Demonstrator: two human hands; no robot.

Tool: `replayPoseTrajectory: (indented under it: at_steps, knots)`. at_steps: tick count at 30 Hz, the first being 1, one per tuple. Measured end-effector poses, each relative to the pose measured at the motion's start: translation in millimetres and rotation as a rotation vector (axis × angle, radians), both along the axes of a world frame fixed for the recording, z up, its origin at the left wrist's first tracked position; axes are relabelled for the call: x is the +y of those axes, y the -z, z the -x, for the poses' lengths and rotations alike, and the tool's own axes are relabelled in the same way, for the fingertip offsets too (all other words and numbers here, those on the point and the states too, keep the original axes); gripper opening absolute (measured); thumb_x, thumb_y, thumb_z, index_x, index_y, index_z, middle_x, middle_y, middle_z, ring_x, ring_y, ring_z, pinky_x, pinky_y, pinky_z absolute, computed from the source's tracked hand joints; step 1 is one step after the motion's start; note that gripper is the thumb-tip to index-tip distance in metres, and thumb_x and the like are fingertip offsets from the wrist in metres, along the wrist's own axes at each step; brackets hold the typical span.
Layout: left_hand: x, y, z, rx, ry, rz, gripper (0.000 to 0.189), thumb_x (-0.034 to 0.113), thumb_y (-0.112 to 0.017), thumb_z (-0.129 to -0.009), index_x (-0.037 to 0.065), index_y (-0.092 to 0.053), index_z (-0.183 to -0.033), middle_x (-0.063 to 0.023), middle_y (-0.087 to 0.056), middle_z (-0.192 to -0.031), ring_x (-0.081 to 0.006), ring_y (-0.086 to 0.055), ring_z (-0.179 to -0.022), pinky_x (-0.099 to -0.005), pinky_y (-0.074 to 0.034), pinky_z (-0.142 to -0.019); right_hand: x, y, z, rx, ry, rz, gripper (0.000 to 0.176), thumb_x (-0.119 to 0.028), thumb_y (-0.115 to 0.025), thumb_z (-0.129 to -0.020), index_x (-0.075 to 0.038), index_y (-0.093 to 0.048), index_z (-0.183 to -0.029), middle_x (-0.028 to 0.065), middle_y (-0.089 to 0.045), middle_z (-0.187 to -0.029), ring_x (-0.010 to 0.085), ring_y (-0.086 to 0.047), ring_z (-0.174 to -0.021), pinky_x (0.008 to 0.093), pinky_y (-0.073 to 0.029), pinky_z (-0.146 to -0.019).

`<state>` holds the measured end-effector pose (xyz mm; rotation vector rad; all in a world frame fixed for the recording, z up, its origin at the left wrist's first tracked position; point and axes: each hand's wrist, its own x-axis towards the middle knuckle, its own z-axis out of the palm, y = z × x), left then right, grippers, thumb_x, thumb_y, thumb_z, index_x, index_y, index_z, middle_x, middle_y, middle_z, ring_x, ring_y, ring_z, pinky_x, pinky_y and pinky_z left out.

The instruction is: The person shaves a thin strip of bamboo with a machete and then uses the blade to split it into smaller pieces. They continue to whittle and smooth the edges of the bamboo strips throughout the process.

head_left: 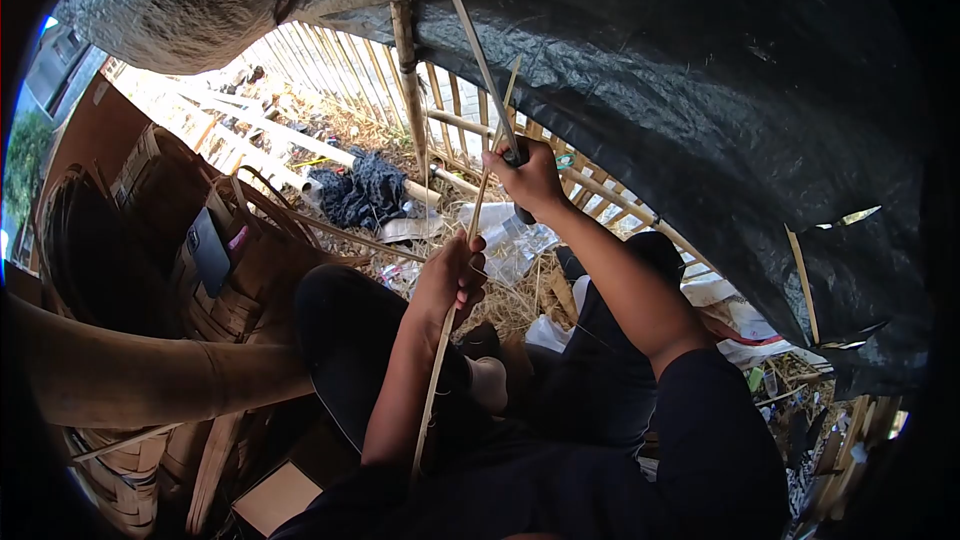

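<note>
My right hand is closed round the dark handle of a long knife, its narrow blade pointing up and away. Its thumb lies right at a thin bamboo strip, which crosses close to the base of the blade. Lower down, my left hand has its fingers wrapped round the same strip. The strip runs from near my lap, up through the left hand, to a pointed tip beside the blade. Below the hands are my bent legs in dark trousers.
Woven bamboo baskets stand at left, a phone resting in one. A thick bamboo pole reaches in from the left. Dark sheeting hangs low at right, before a bamboo slat fence. Black cloth and clear plastic litter the ground.
</note>
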<state>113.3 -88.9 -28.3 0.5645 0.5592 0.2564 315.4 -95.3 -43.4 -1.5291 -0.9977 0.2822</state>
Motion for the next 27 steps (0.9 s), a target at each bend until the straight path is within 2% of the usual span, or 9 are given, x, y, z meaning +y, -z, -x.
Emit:
replayPoseTrajectory:
  at_steps: [3, 7, 9, 10, 11, 13, 19, 22, 27]
  knots:
    - [5, 0, 8, 0.0, -0.01, 0.09, 0.026, 0.034, -0.037, -0.102, 0.013, -0.046, -0.089, 0.007, -0.032, -0.05, -0.0034, -0.026, -0.032, -0.0172, -0.02, -0.028, -2, -5, -12, -0.062, 0.013, 0.001, 0.029, -0.025, -0.075, -0.079, -0.004, -0.06, -0.067, -0.0003, -0.053, -0.053, 0.0081, -0.049, -0.05, 0.0285, -0.038, -0.049]
    - [18, 0, 21, -0.241, -0.088, 0.237, 0.029, 0.026, -0.029, -0.104, 0.011, -0.049, -0.089, 0.0047, -0.038, -0.049, -0.0049, -0.036, -0.03, -0.016, -0.03, -0.026, -11, -14, -16, -0.38, 0.003, 0.002, 0.024, -0.019, -0.073, -0.075, -0.003, -0.059, -0.064, 0.0067, -0.052, -0.051, 0.0098, -0.051, -0.048, 0.0297, -0.038, -0.048]
    - [19, -3, 22, -0.321, -0.087, 0.309, 0.031, 0.026, -0.028, -0.105, 0.011, -0.049, -0.088, 0.0044, -0.038, -0.048, -0.0053, -0.04, -0.031, -0.0161, -0.033, -0.026, -16, -14, -11, -0.507, -0.101, 0.088, 0.018, -0.015, -0.072, -0.069, -0.005, -0.059, -0.062, 0.0084, -0.052, -0.05, 0.0149, -0.054, -0.047, 0.0301, -0.039, -0.048]
    - [17, -3, 21, -0.32, -0.088, 0.287, 0.031, 0.027, -0.029, -0.105, 0.01, -0.049, -0.087, 0.0044, -0.038, -0.049, -0.0051, -0.038, -0.031, -0.0159, -0.033, -0.026, -16, -11, -7, -0.548, -0.099, 0.074, 0.018, -0.02, -0.072, -0.064, -0.006, -0.06, -0.061, 0.0111, -0.054, -0.051, 0.025, -0.059, -0.049, 0.0342, -0.043, -0.048]
    - [14, -5, 20, -0.323, -0.09, 0.289, 0.031, 0.027, -0.029, -0.105, 0.01, -0.049, -0.087, 0.0044, -0.038, -0.049, -0.0051, -0.038, -0.031, -0.0159, -0.033, -0.026, -16, -10, -7, -0.55, -0.101, 0.075, 0.018, -0.02, -0.072, -0.064, -0.006, -0.06, -0.061, 0.0111, -0.054, -0.051, 0.025, -0.059, -0.049, 0.0342, -0.043, -0.048]
    - [8, -9, 19, -0.328, -0.082, 0.358, 0.03, 0.026, -0.029, -0.104, 0.01, -0.049, -0.087, 0.0046, -0.037, -0.05, -0.0044, -0.036, -0.031, -0.0156, -0.032, -0.026, -19, -9, -6, -0.757, 0.066, 0.387, 0.019, -0.026, -0.071, -0.059, -0.008, -0.065, -0.065, 0.0114, -0.059, -0.055, 0.0312, -0.062, -0.054, 0.041, -0.047, -0.052]
    - [16, 7, 17, -0.266, -0.098, 0.277, 0.03, 0.026, -0.03, -0.104, 0.01, -0.049, -0.088, 0.0048, -0.036, -0.05, -0.0043, -0.033, -0.031, -0.0161, -0.029, -0.026, -20, -13, 2, -0.731, 0.069, 0.566, 0.023, -0.027, -0.071, -0.056, -0.006, -0.067, -0.066, 0.0168, -0.064, -0.063, 0.0332, -0.066, -0.063, 0.0436, -0.052, -0.059]
    - [10, 10, 16, -0.245, -0.074, 0.283, 0.031, 0.027, -0.031, -0.104, 0.01, -0.05, -0.088, 0.0048, -0.035, -0.049, -0.0048, -0.033, -0.03, -0.0168, -0.028, -0.027, -22, -10, 3, -0.809, -0.07, 0.568, 0.026, -0.028, -0.072, -0.056, -0.006, -0.067, -0.068, 0.0178, -0.065, -0.066, 0.0353, -0.066, -0.065, 0.044, -0.053, -0.063]
    - [2, -1, 8, -0.162, -0.072, 0.318, 0.032, 0.029, -0.032, -0.104, 0.011, -0.051, -0.087, 0.0052, -0.034, -0.048, -0.0046, -0.03, -0.03, -0.0176, -0.026, -0.028, -11, -15, -14, -0.691, 0.088, 0.638, 0.025, -0.029, -0.071, -0.058, -0.008, -0.067, -0.072, 0.0151, -0.066, -0.072, 0.0338, -0.066, -0.074, 0.0441, -0.053, -0.068]
